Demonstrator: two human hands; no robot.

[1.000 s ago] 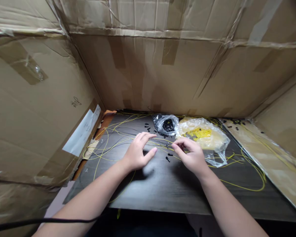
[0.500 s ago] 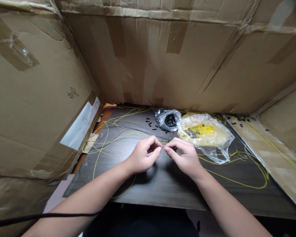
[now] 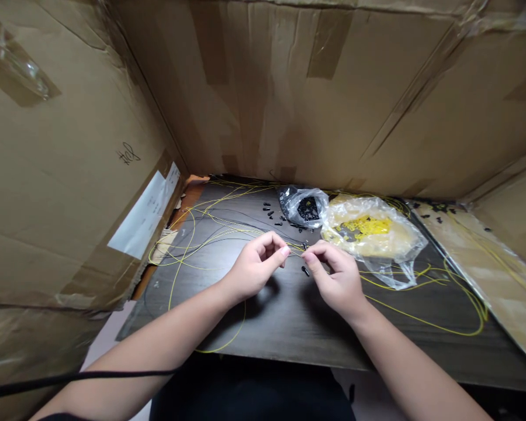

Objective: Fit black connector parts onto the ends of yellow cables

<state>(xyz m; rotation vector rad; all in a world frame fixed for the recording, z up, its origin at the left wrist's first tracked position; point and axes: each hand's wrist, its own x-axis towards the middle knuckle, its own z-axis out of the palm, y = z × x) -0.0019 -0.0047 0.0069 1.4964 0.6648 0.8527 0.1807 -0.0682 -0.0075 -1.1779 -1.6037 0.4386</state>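
Over the middle of the table, the thumb and forefinger of my left hand (image 3: 263,262) are pinched together on a thin yellow wire (image 3: 296,252). A short stretch of it spans the small gap to my right hand (image 3: 335,273), whose fingertips also pinch it. Just below the right fingertips shows a small black piece (image 3: 305,271); whether it hangs or lies on the table I cannot tell. Behind the hands, several more small black pieces (image 3: 279,223) lie scattered. Anything tiny between the fingertips is hidden.
Behind my hands sit a clear plastic bag of black pieces (image 3: 307,209) and a bigger bag with yellow pieces (image 3: 368,228). Loose yellow wires (image 3: 456,334) curve across both sides of the dark table (image 3: 263,333). Cardboard walls (image 3: 245,117) enclose the left, back and right.
My hands have moved apart from nearly touching, opening a small gap with wire across it. The black piece below my right fingertips has come into view. The camera view has shifted slightly.
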